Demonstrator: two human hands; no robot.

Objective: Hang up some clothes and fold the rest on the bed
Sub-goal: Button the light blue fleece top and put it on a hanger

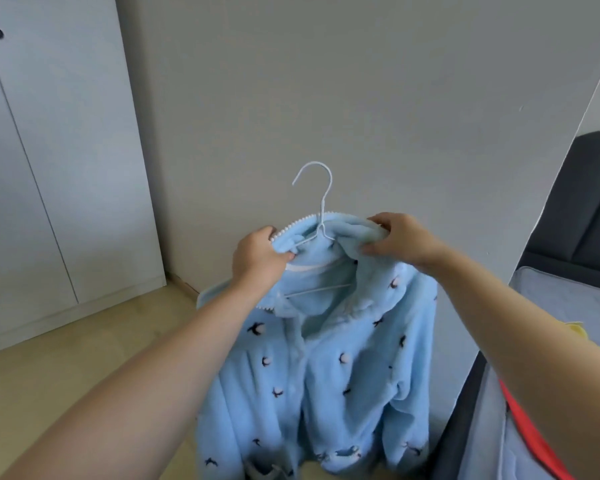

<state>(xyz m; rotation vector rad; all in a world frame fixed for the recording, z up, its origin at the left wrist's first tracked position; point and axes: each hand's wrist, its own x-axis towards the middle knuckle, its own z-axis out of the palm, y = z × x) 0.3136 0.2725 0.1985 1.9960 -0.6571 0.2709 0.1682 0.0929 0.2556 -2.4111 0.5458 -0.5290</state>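
A light blue fleece pyjama top with small dark prints hangs in front of me over the floor. A pale blue wire hanger sits inside its neck, its hook sticking up above the collar. My left hand grips the left side of the collar, and my right hand grips the right side. The hanger's lower bar shows through the open neck.
A white wardrobe with shut doors stands at the left against a plain wall. The bed, with a grey mattress and dark headboard, is at the right, with a red garment and a yellow item on it. Wooden floor lies below.
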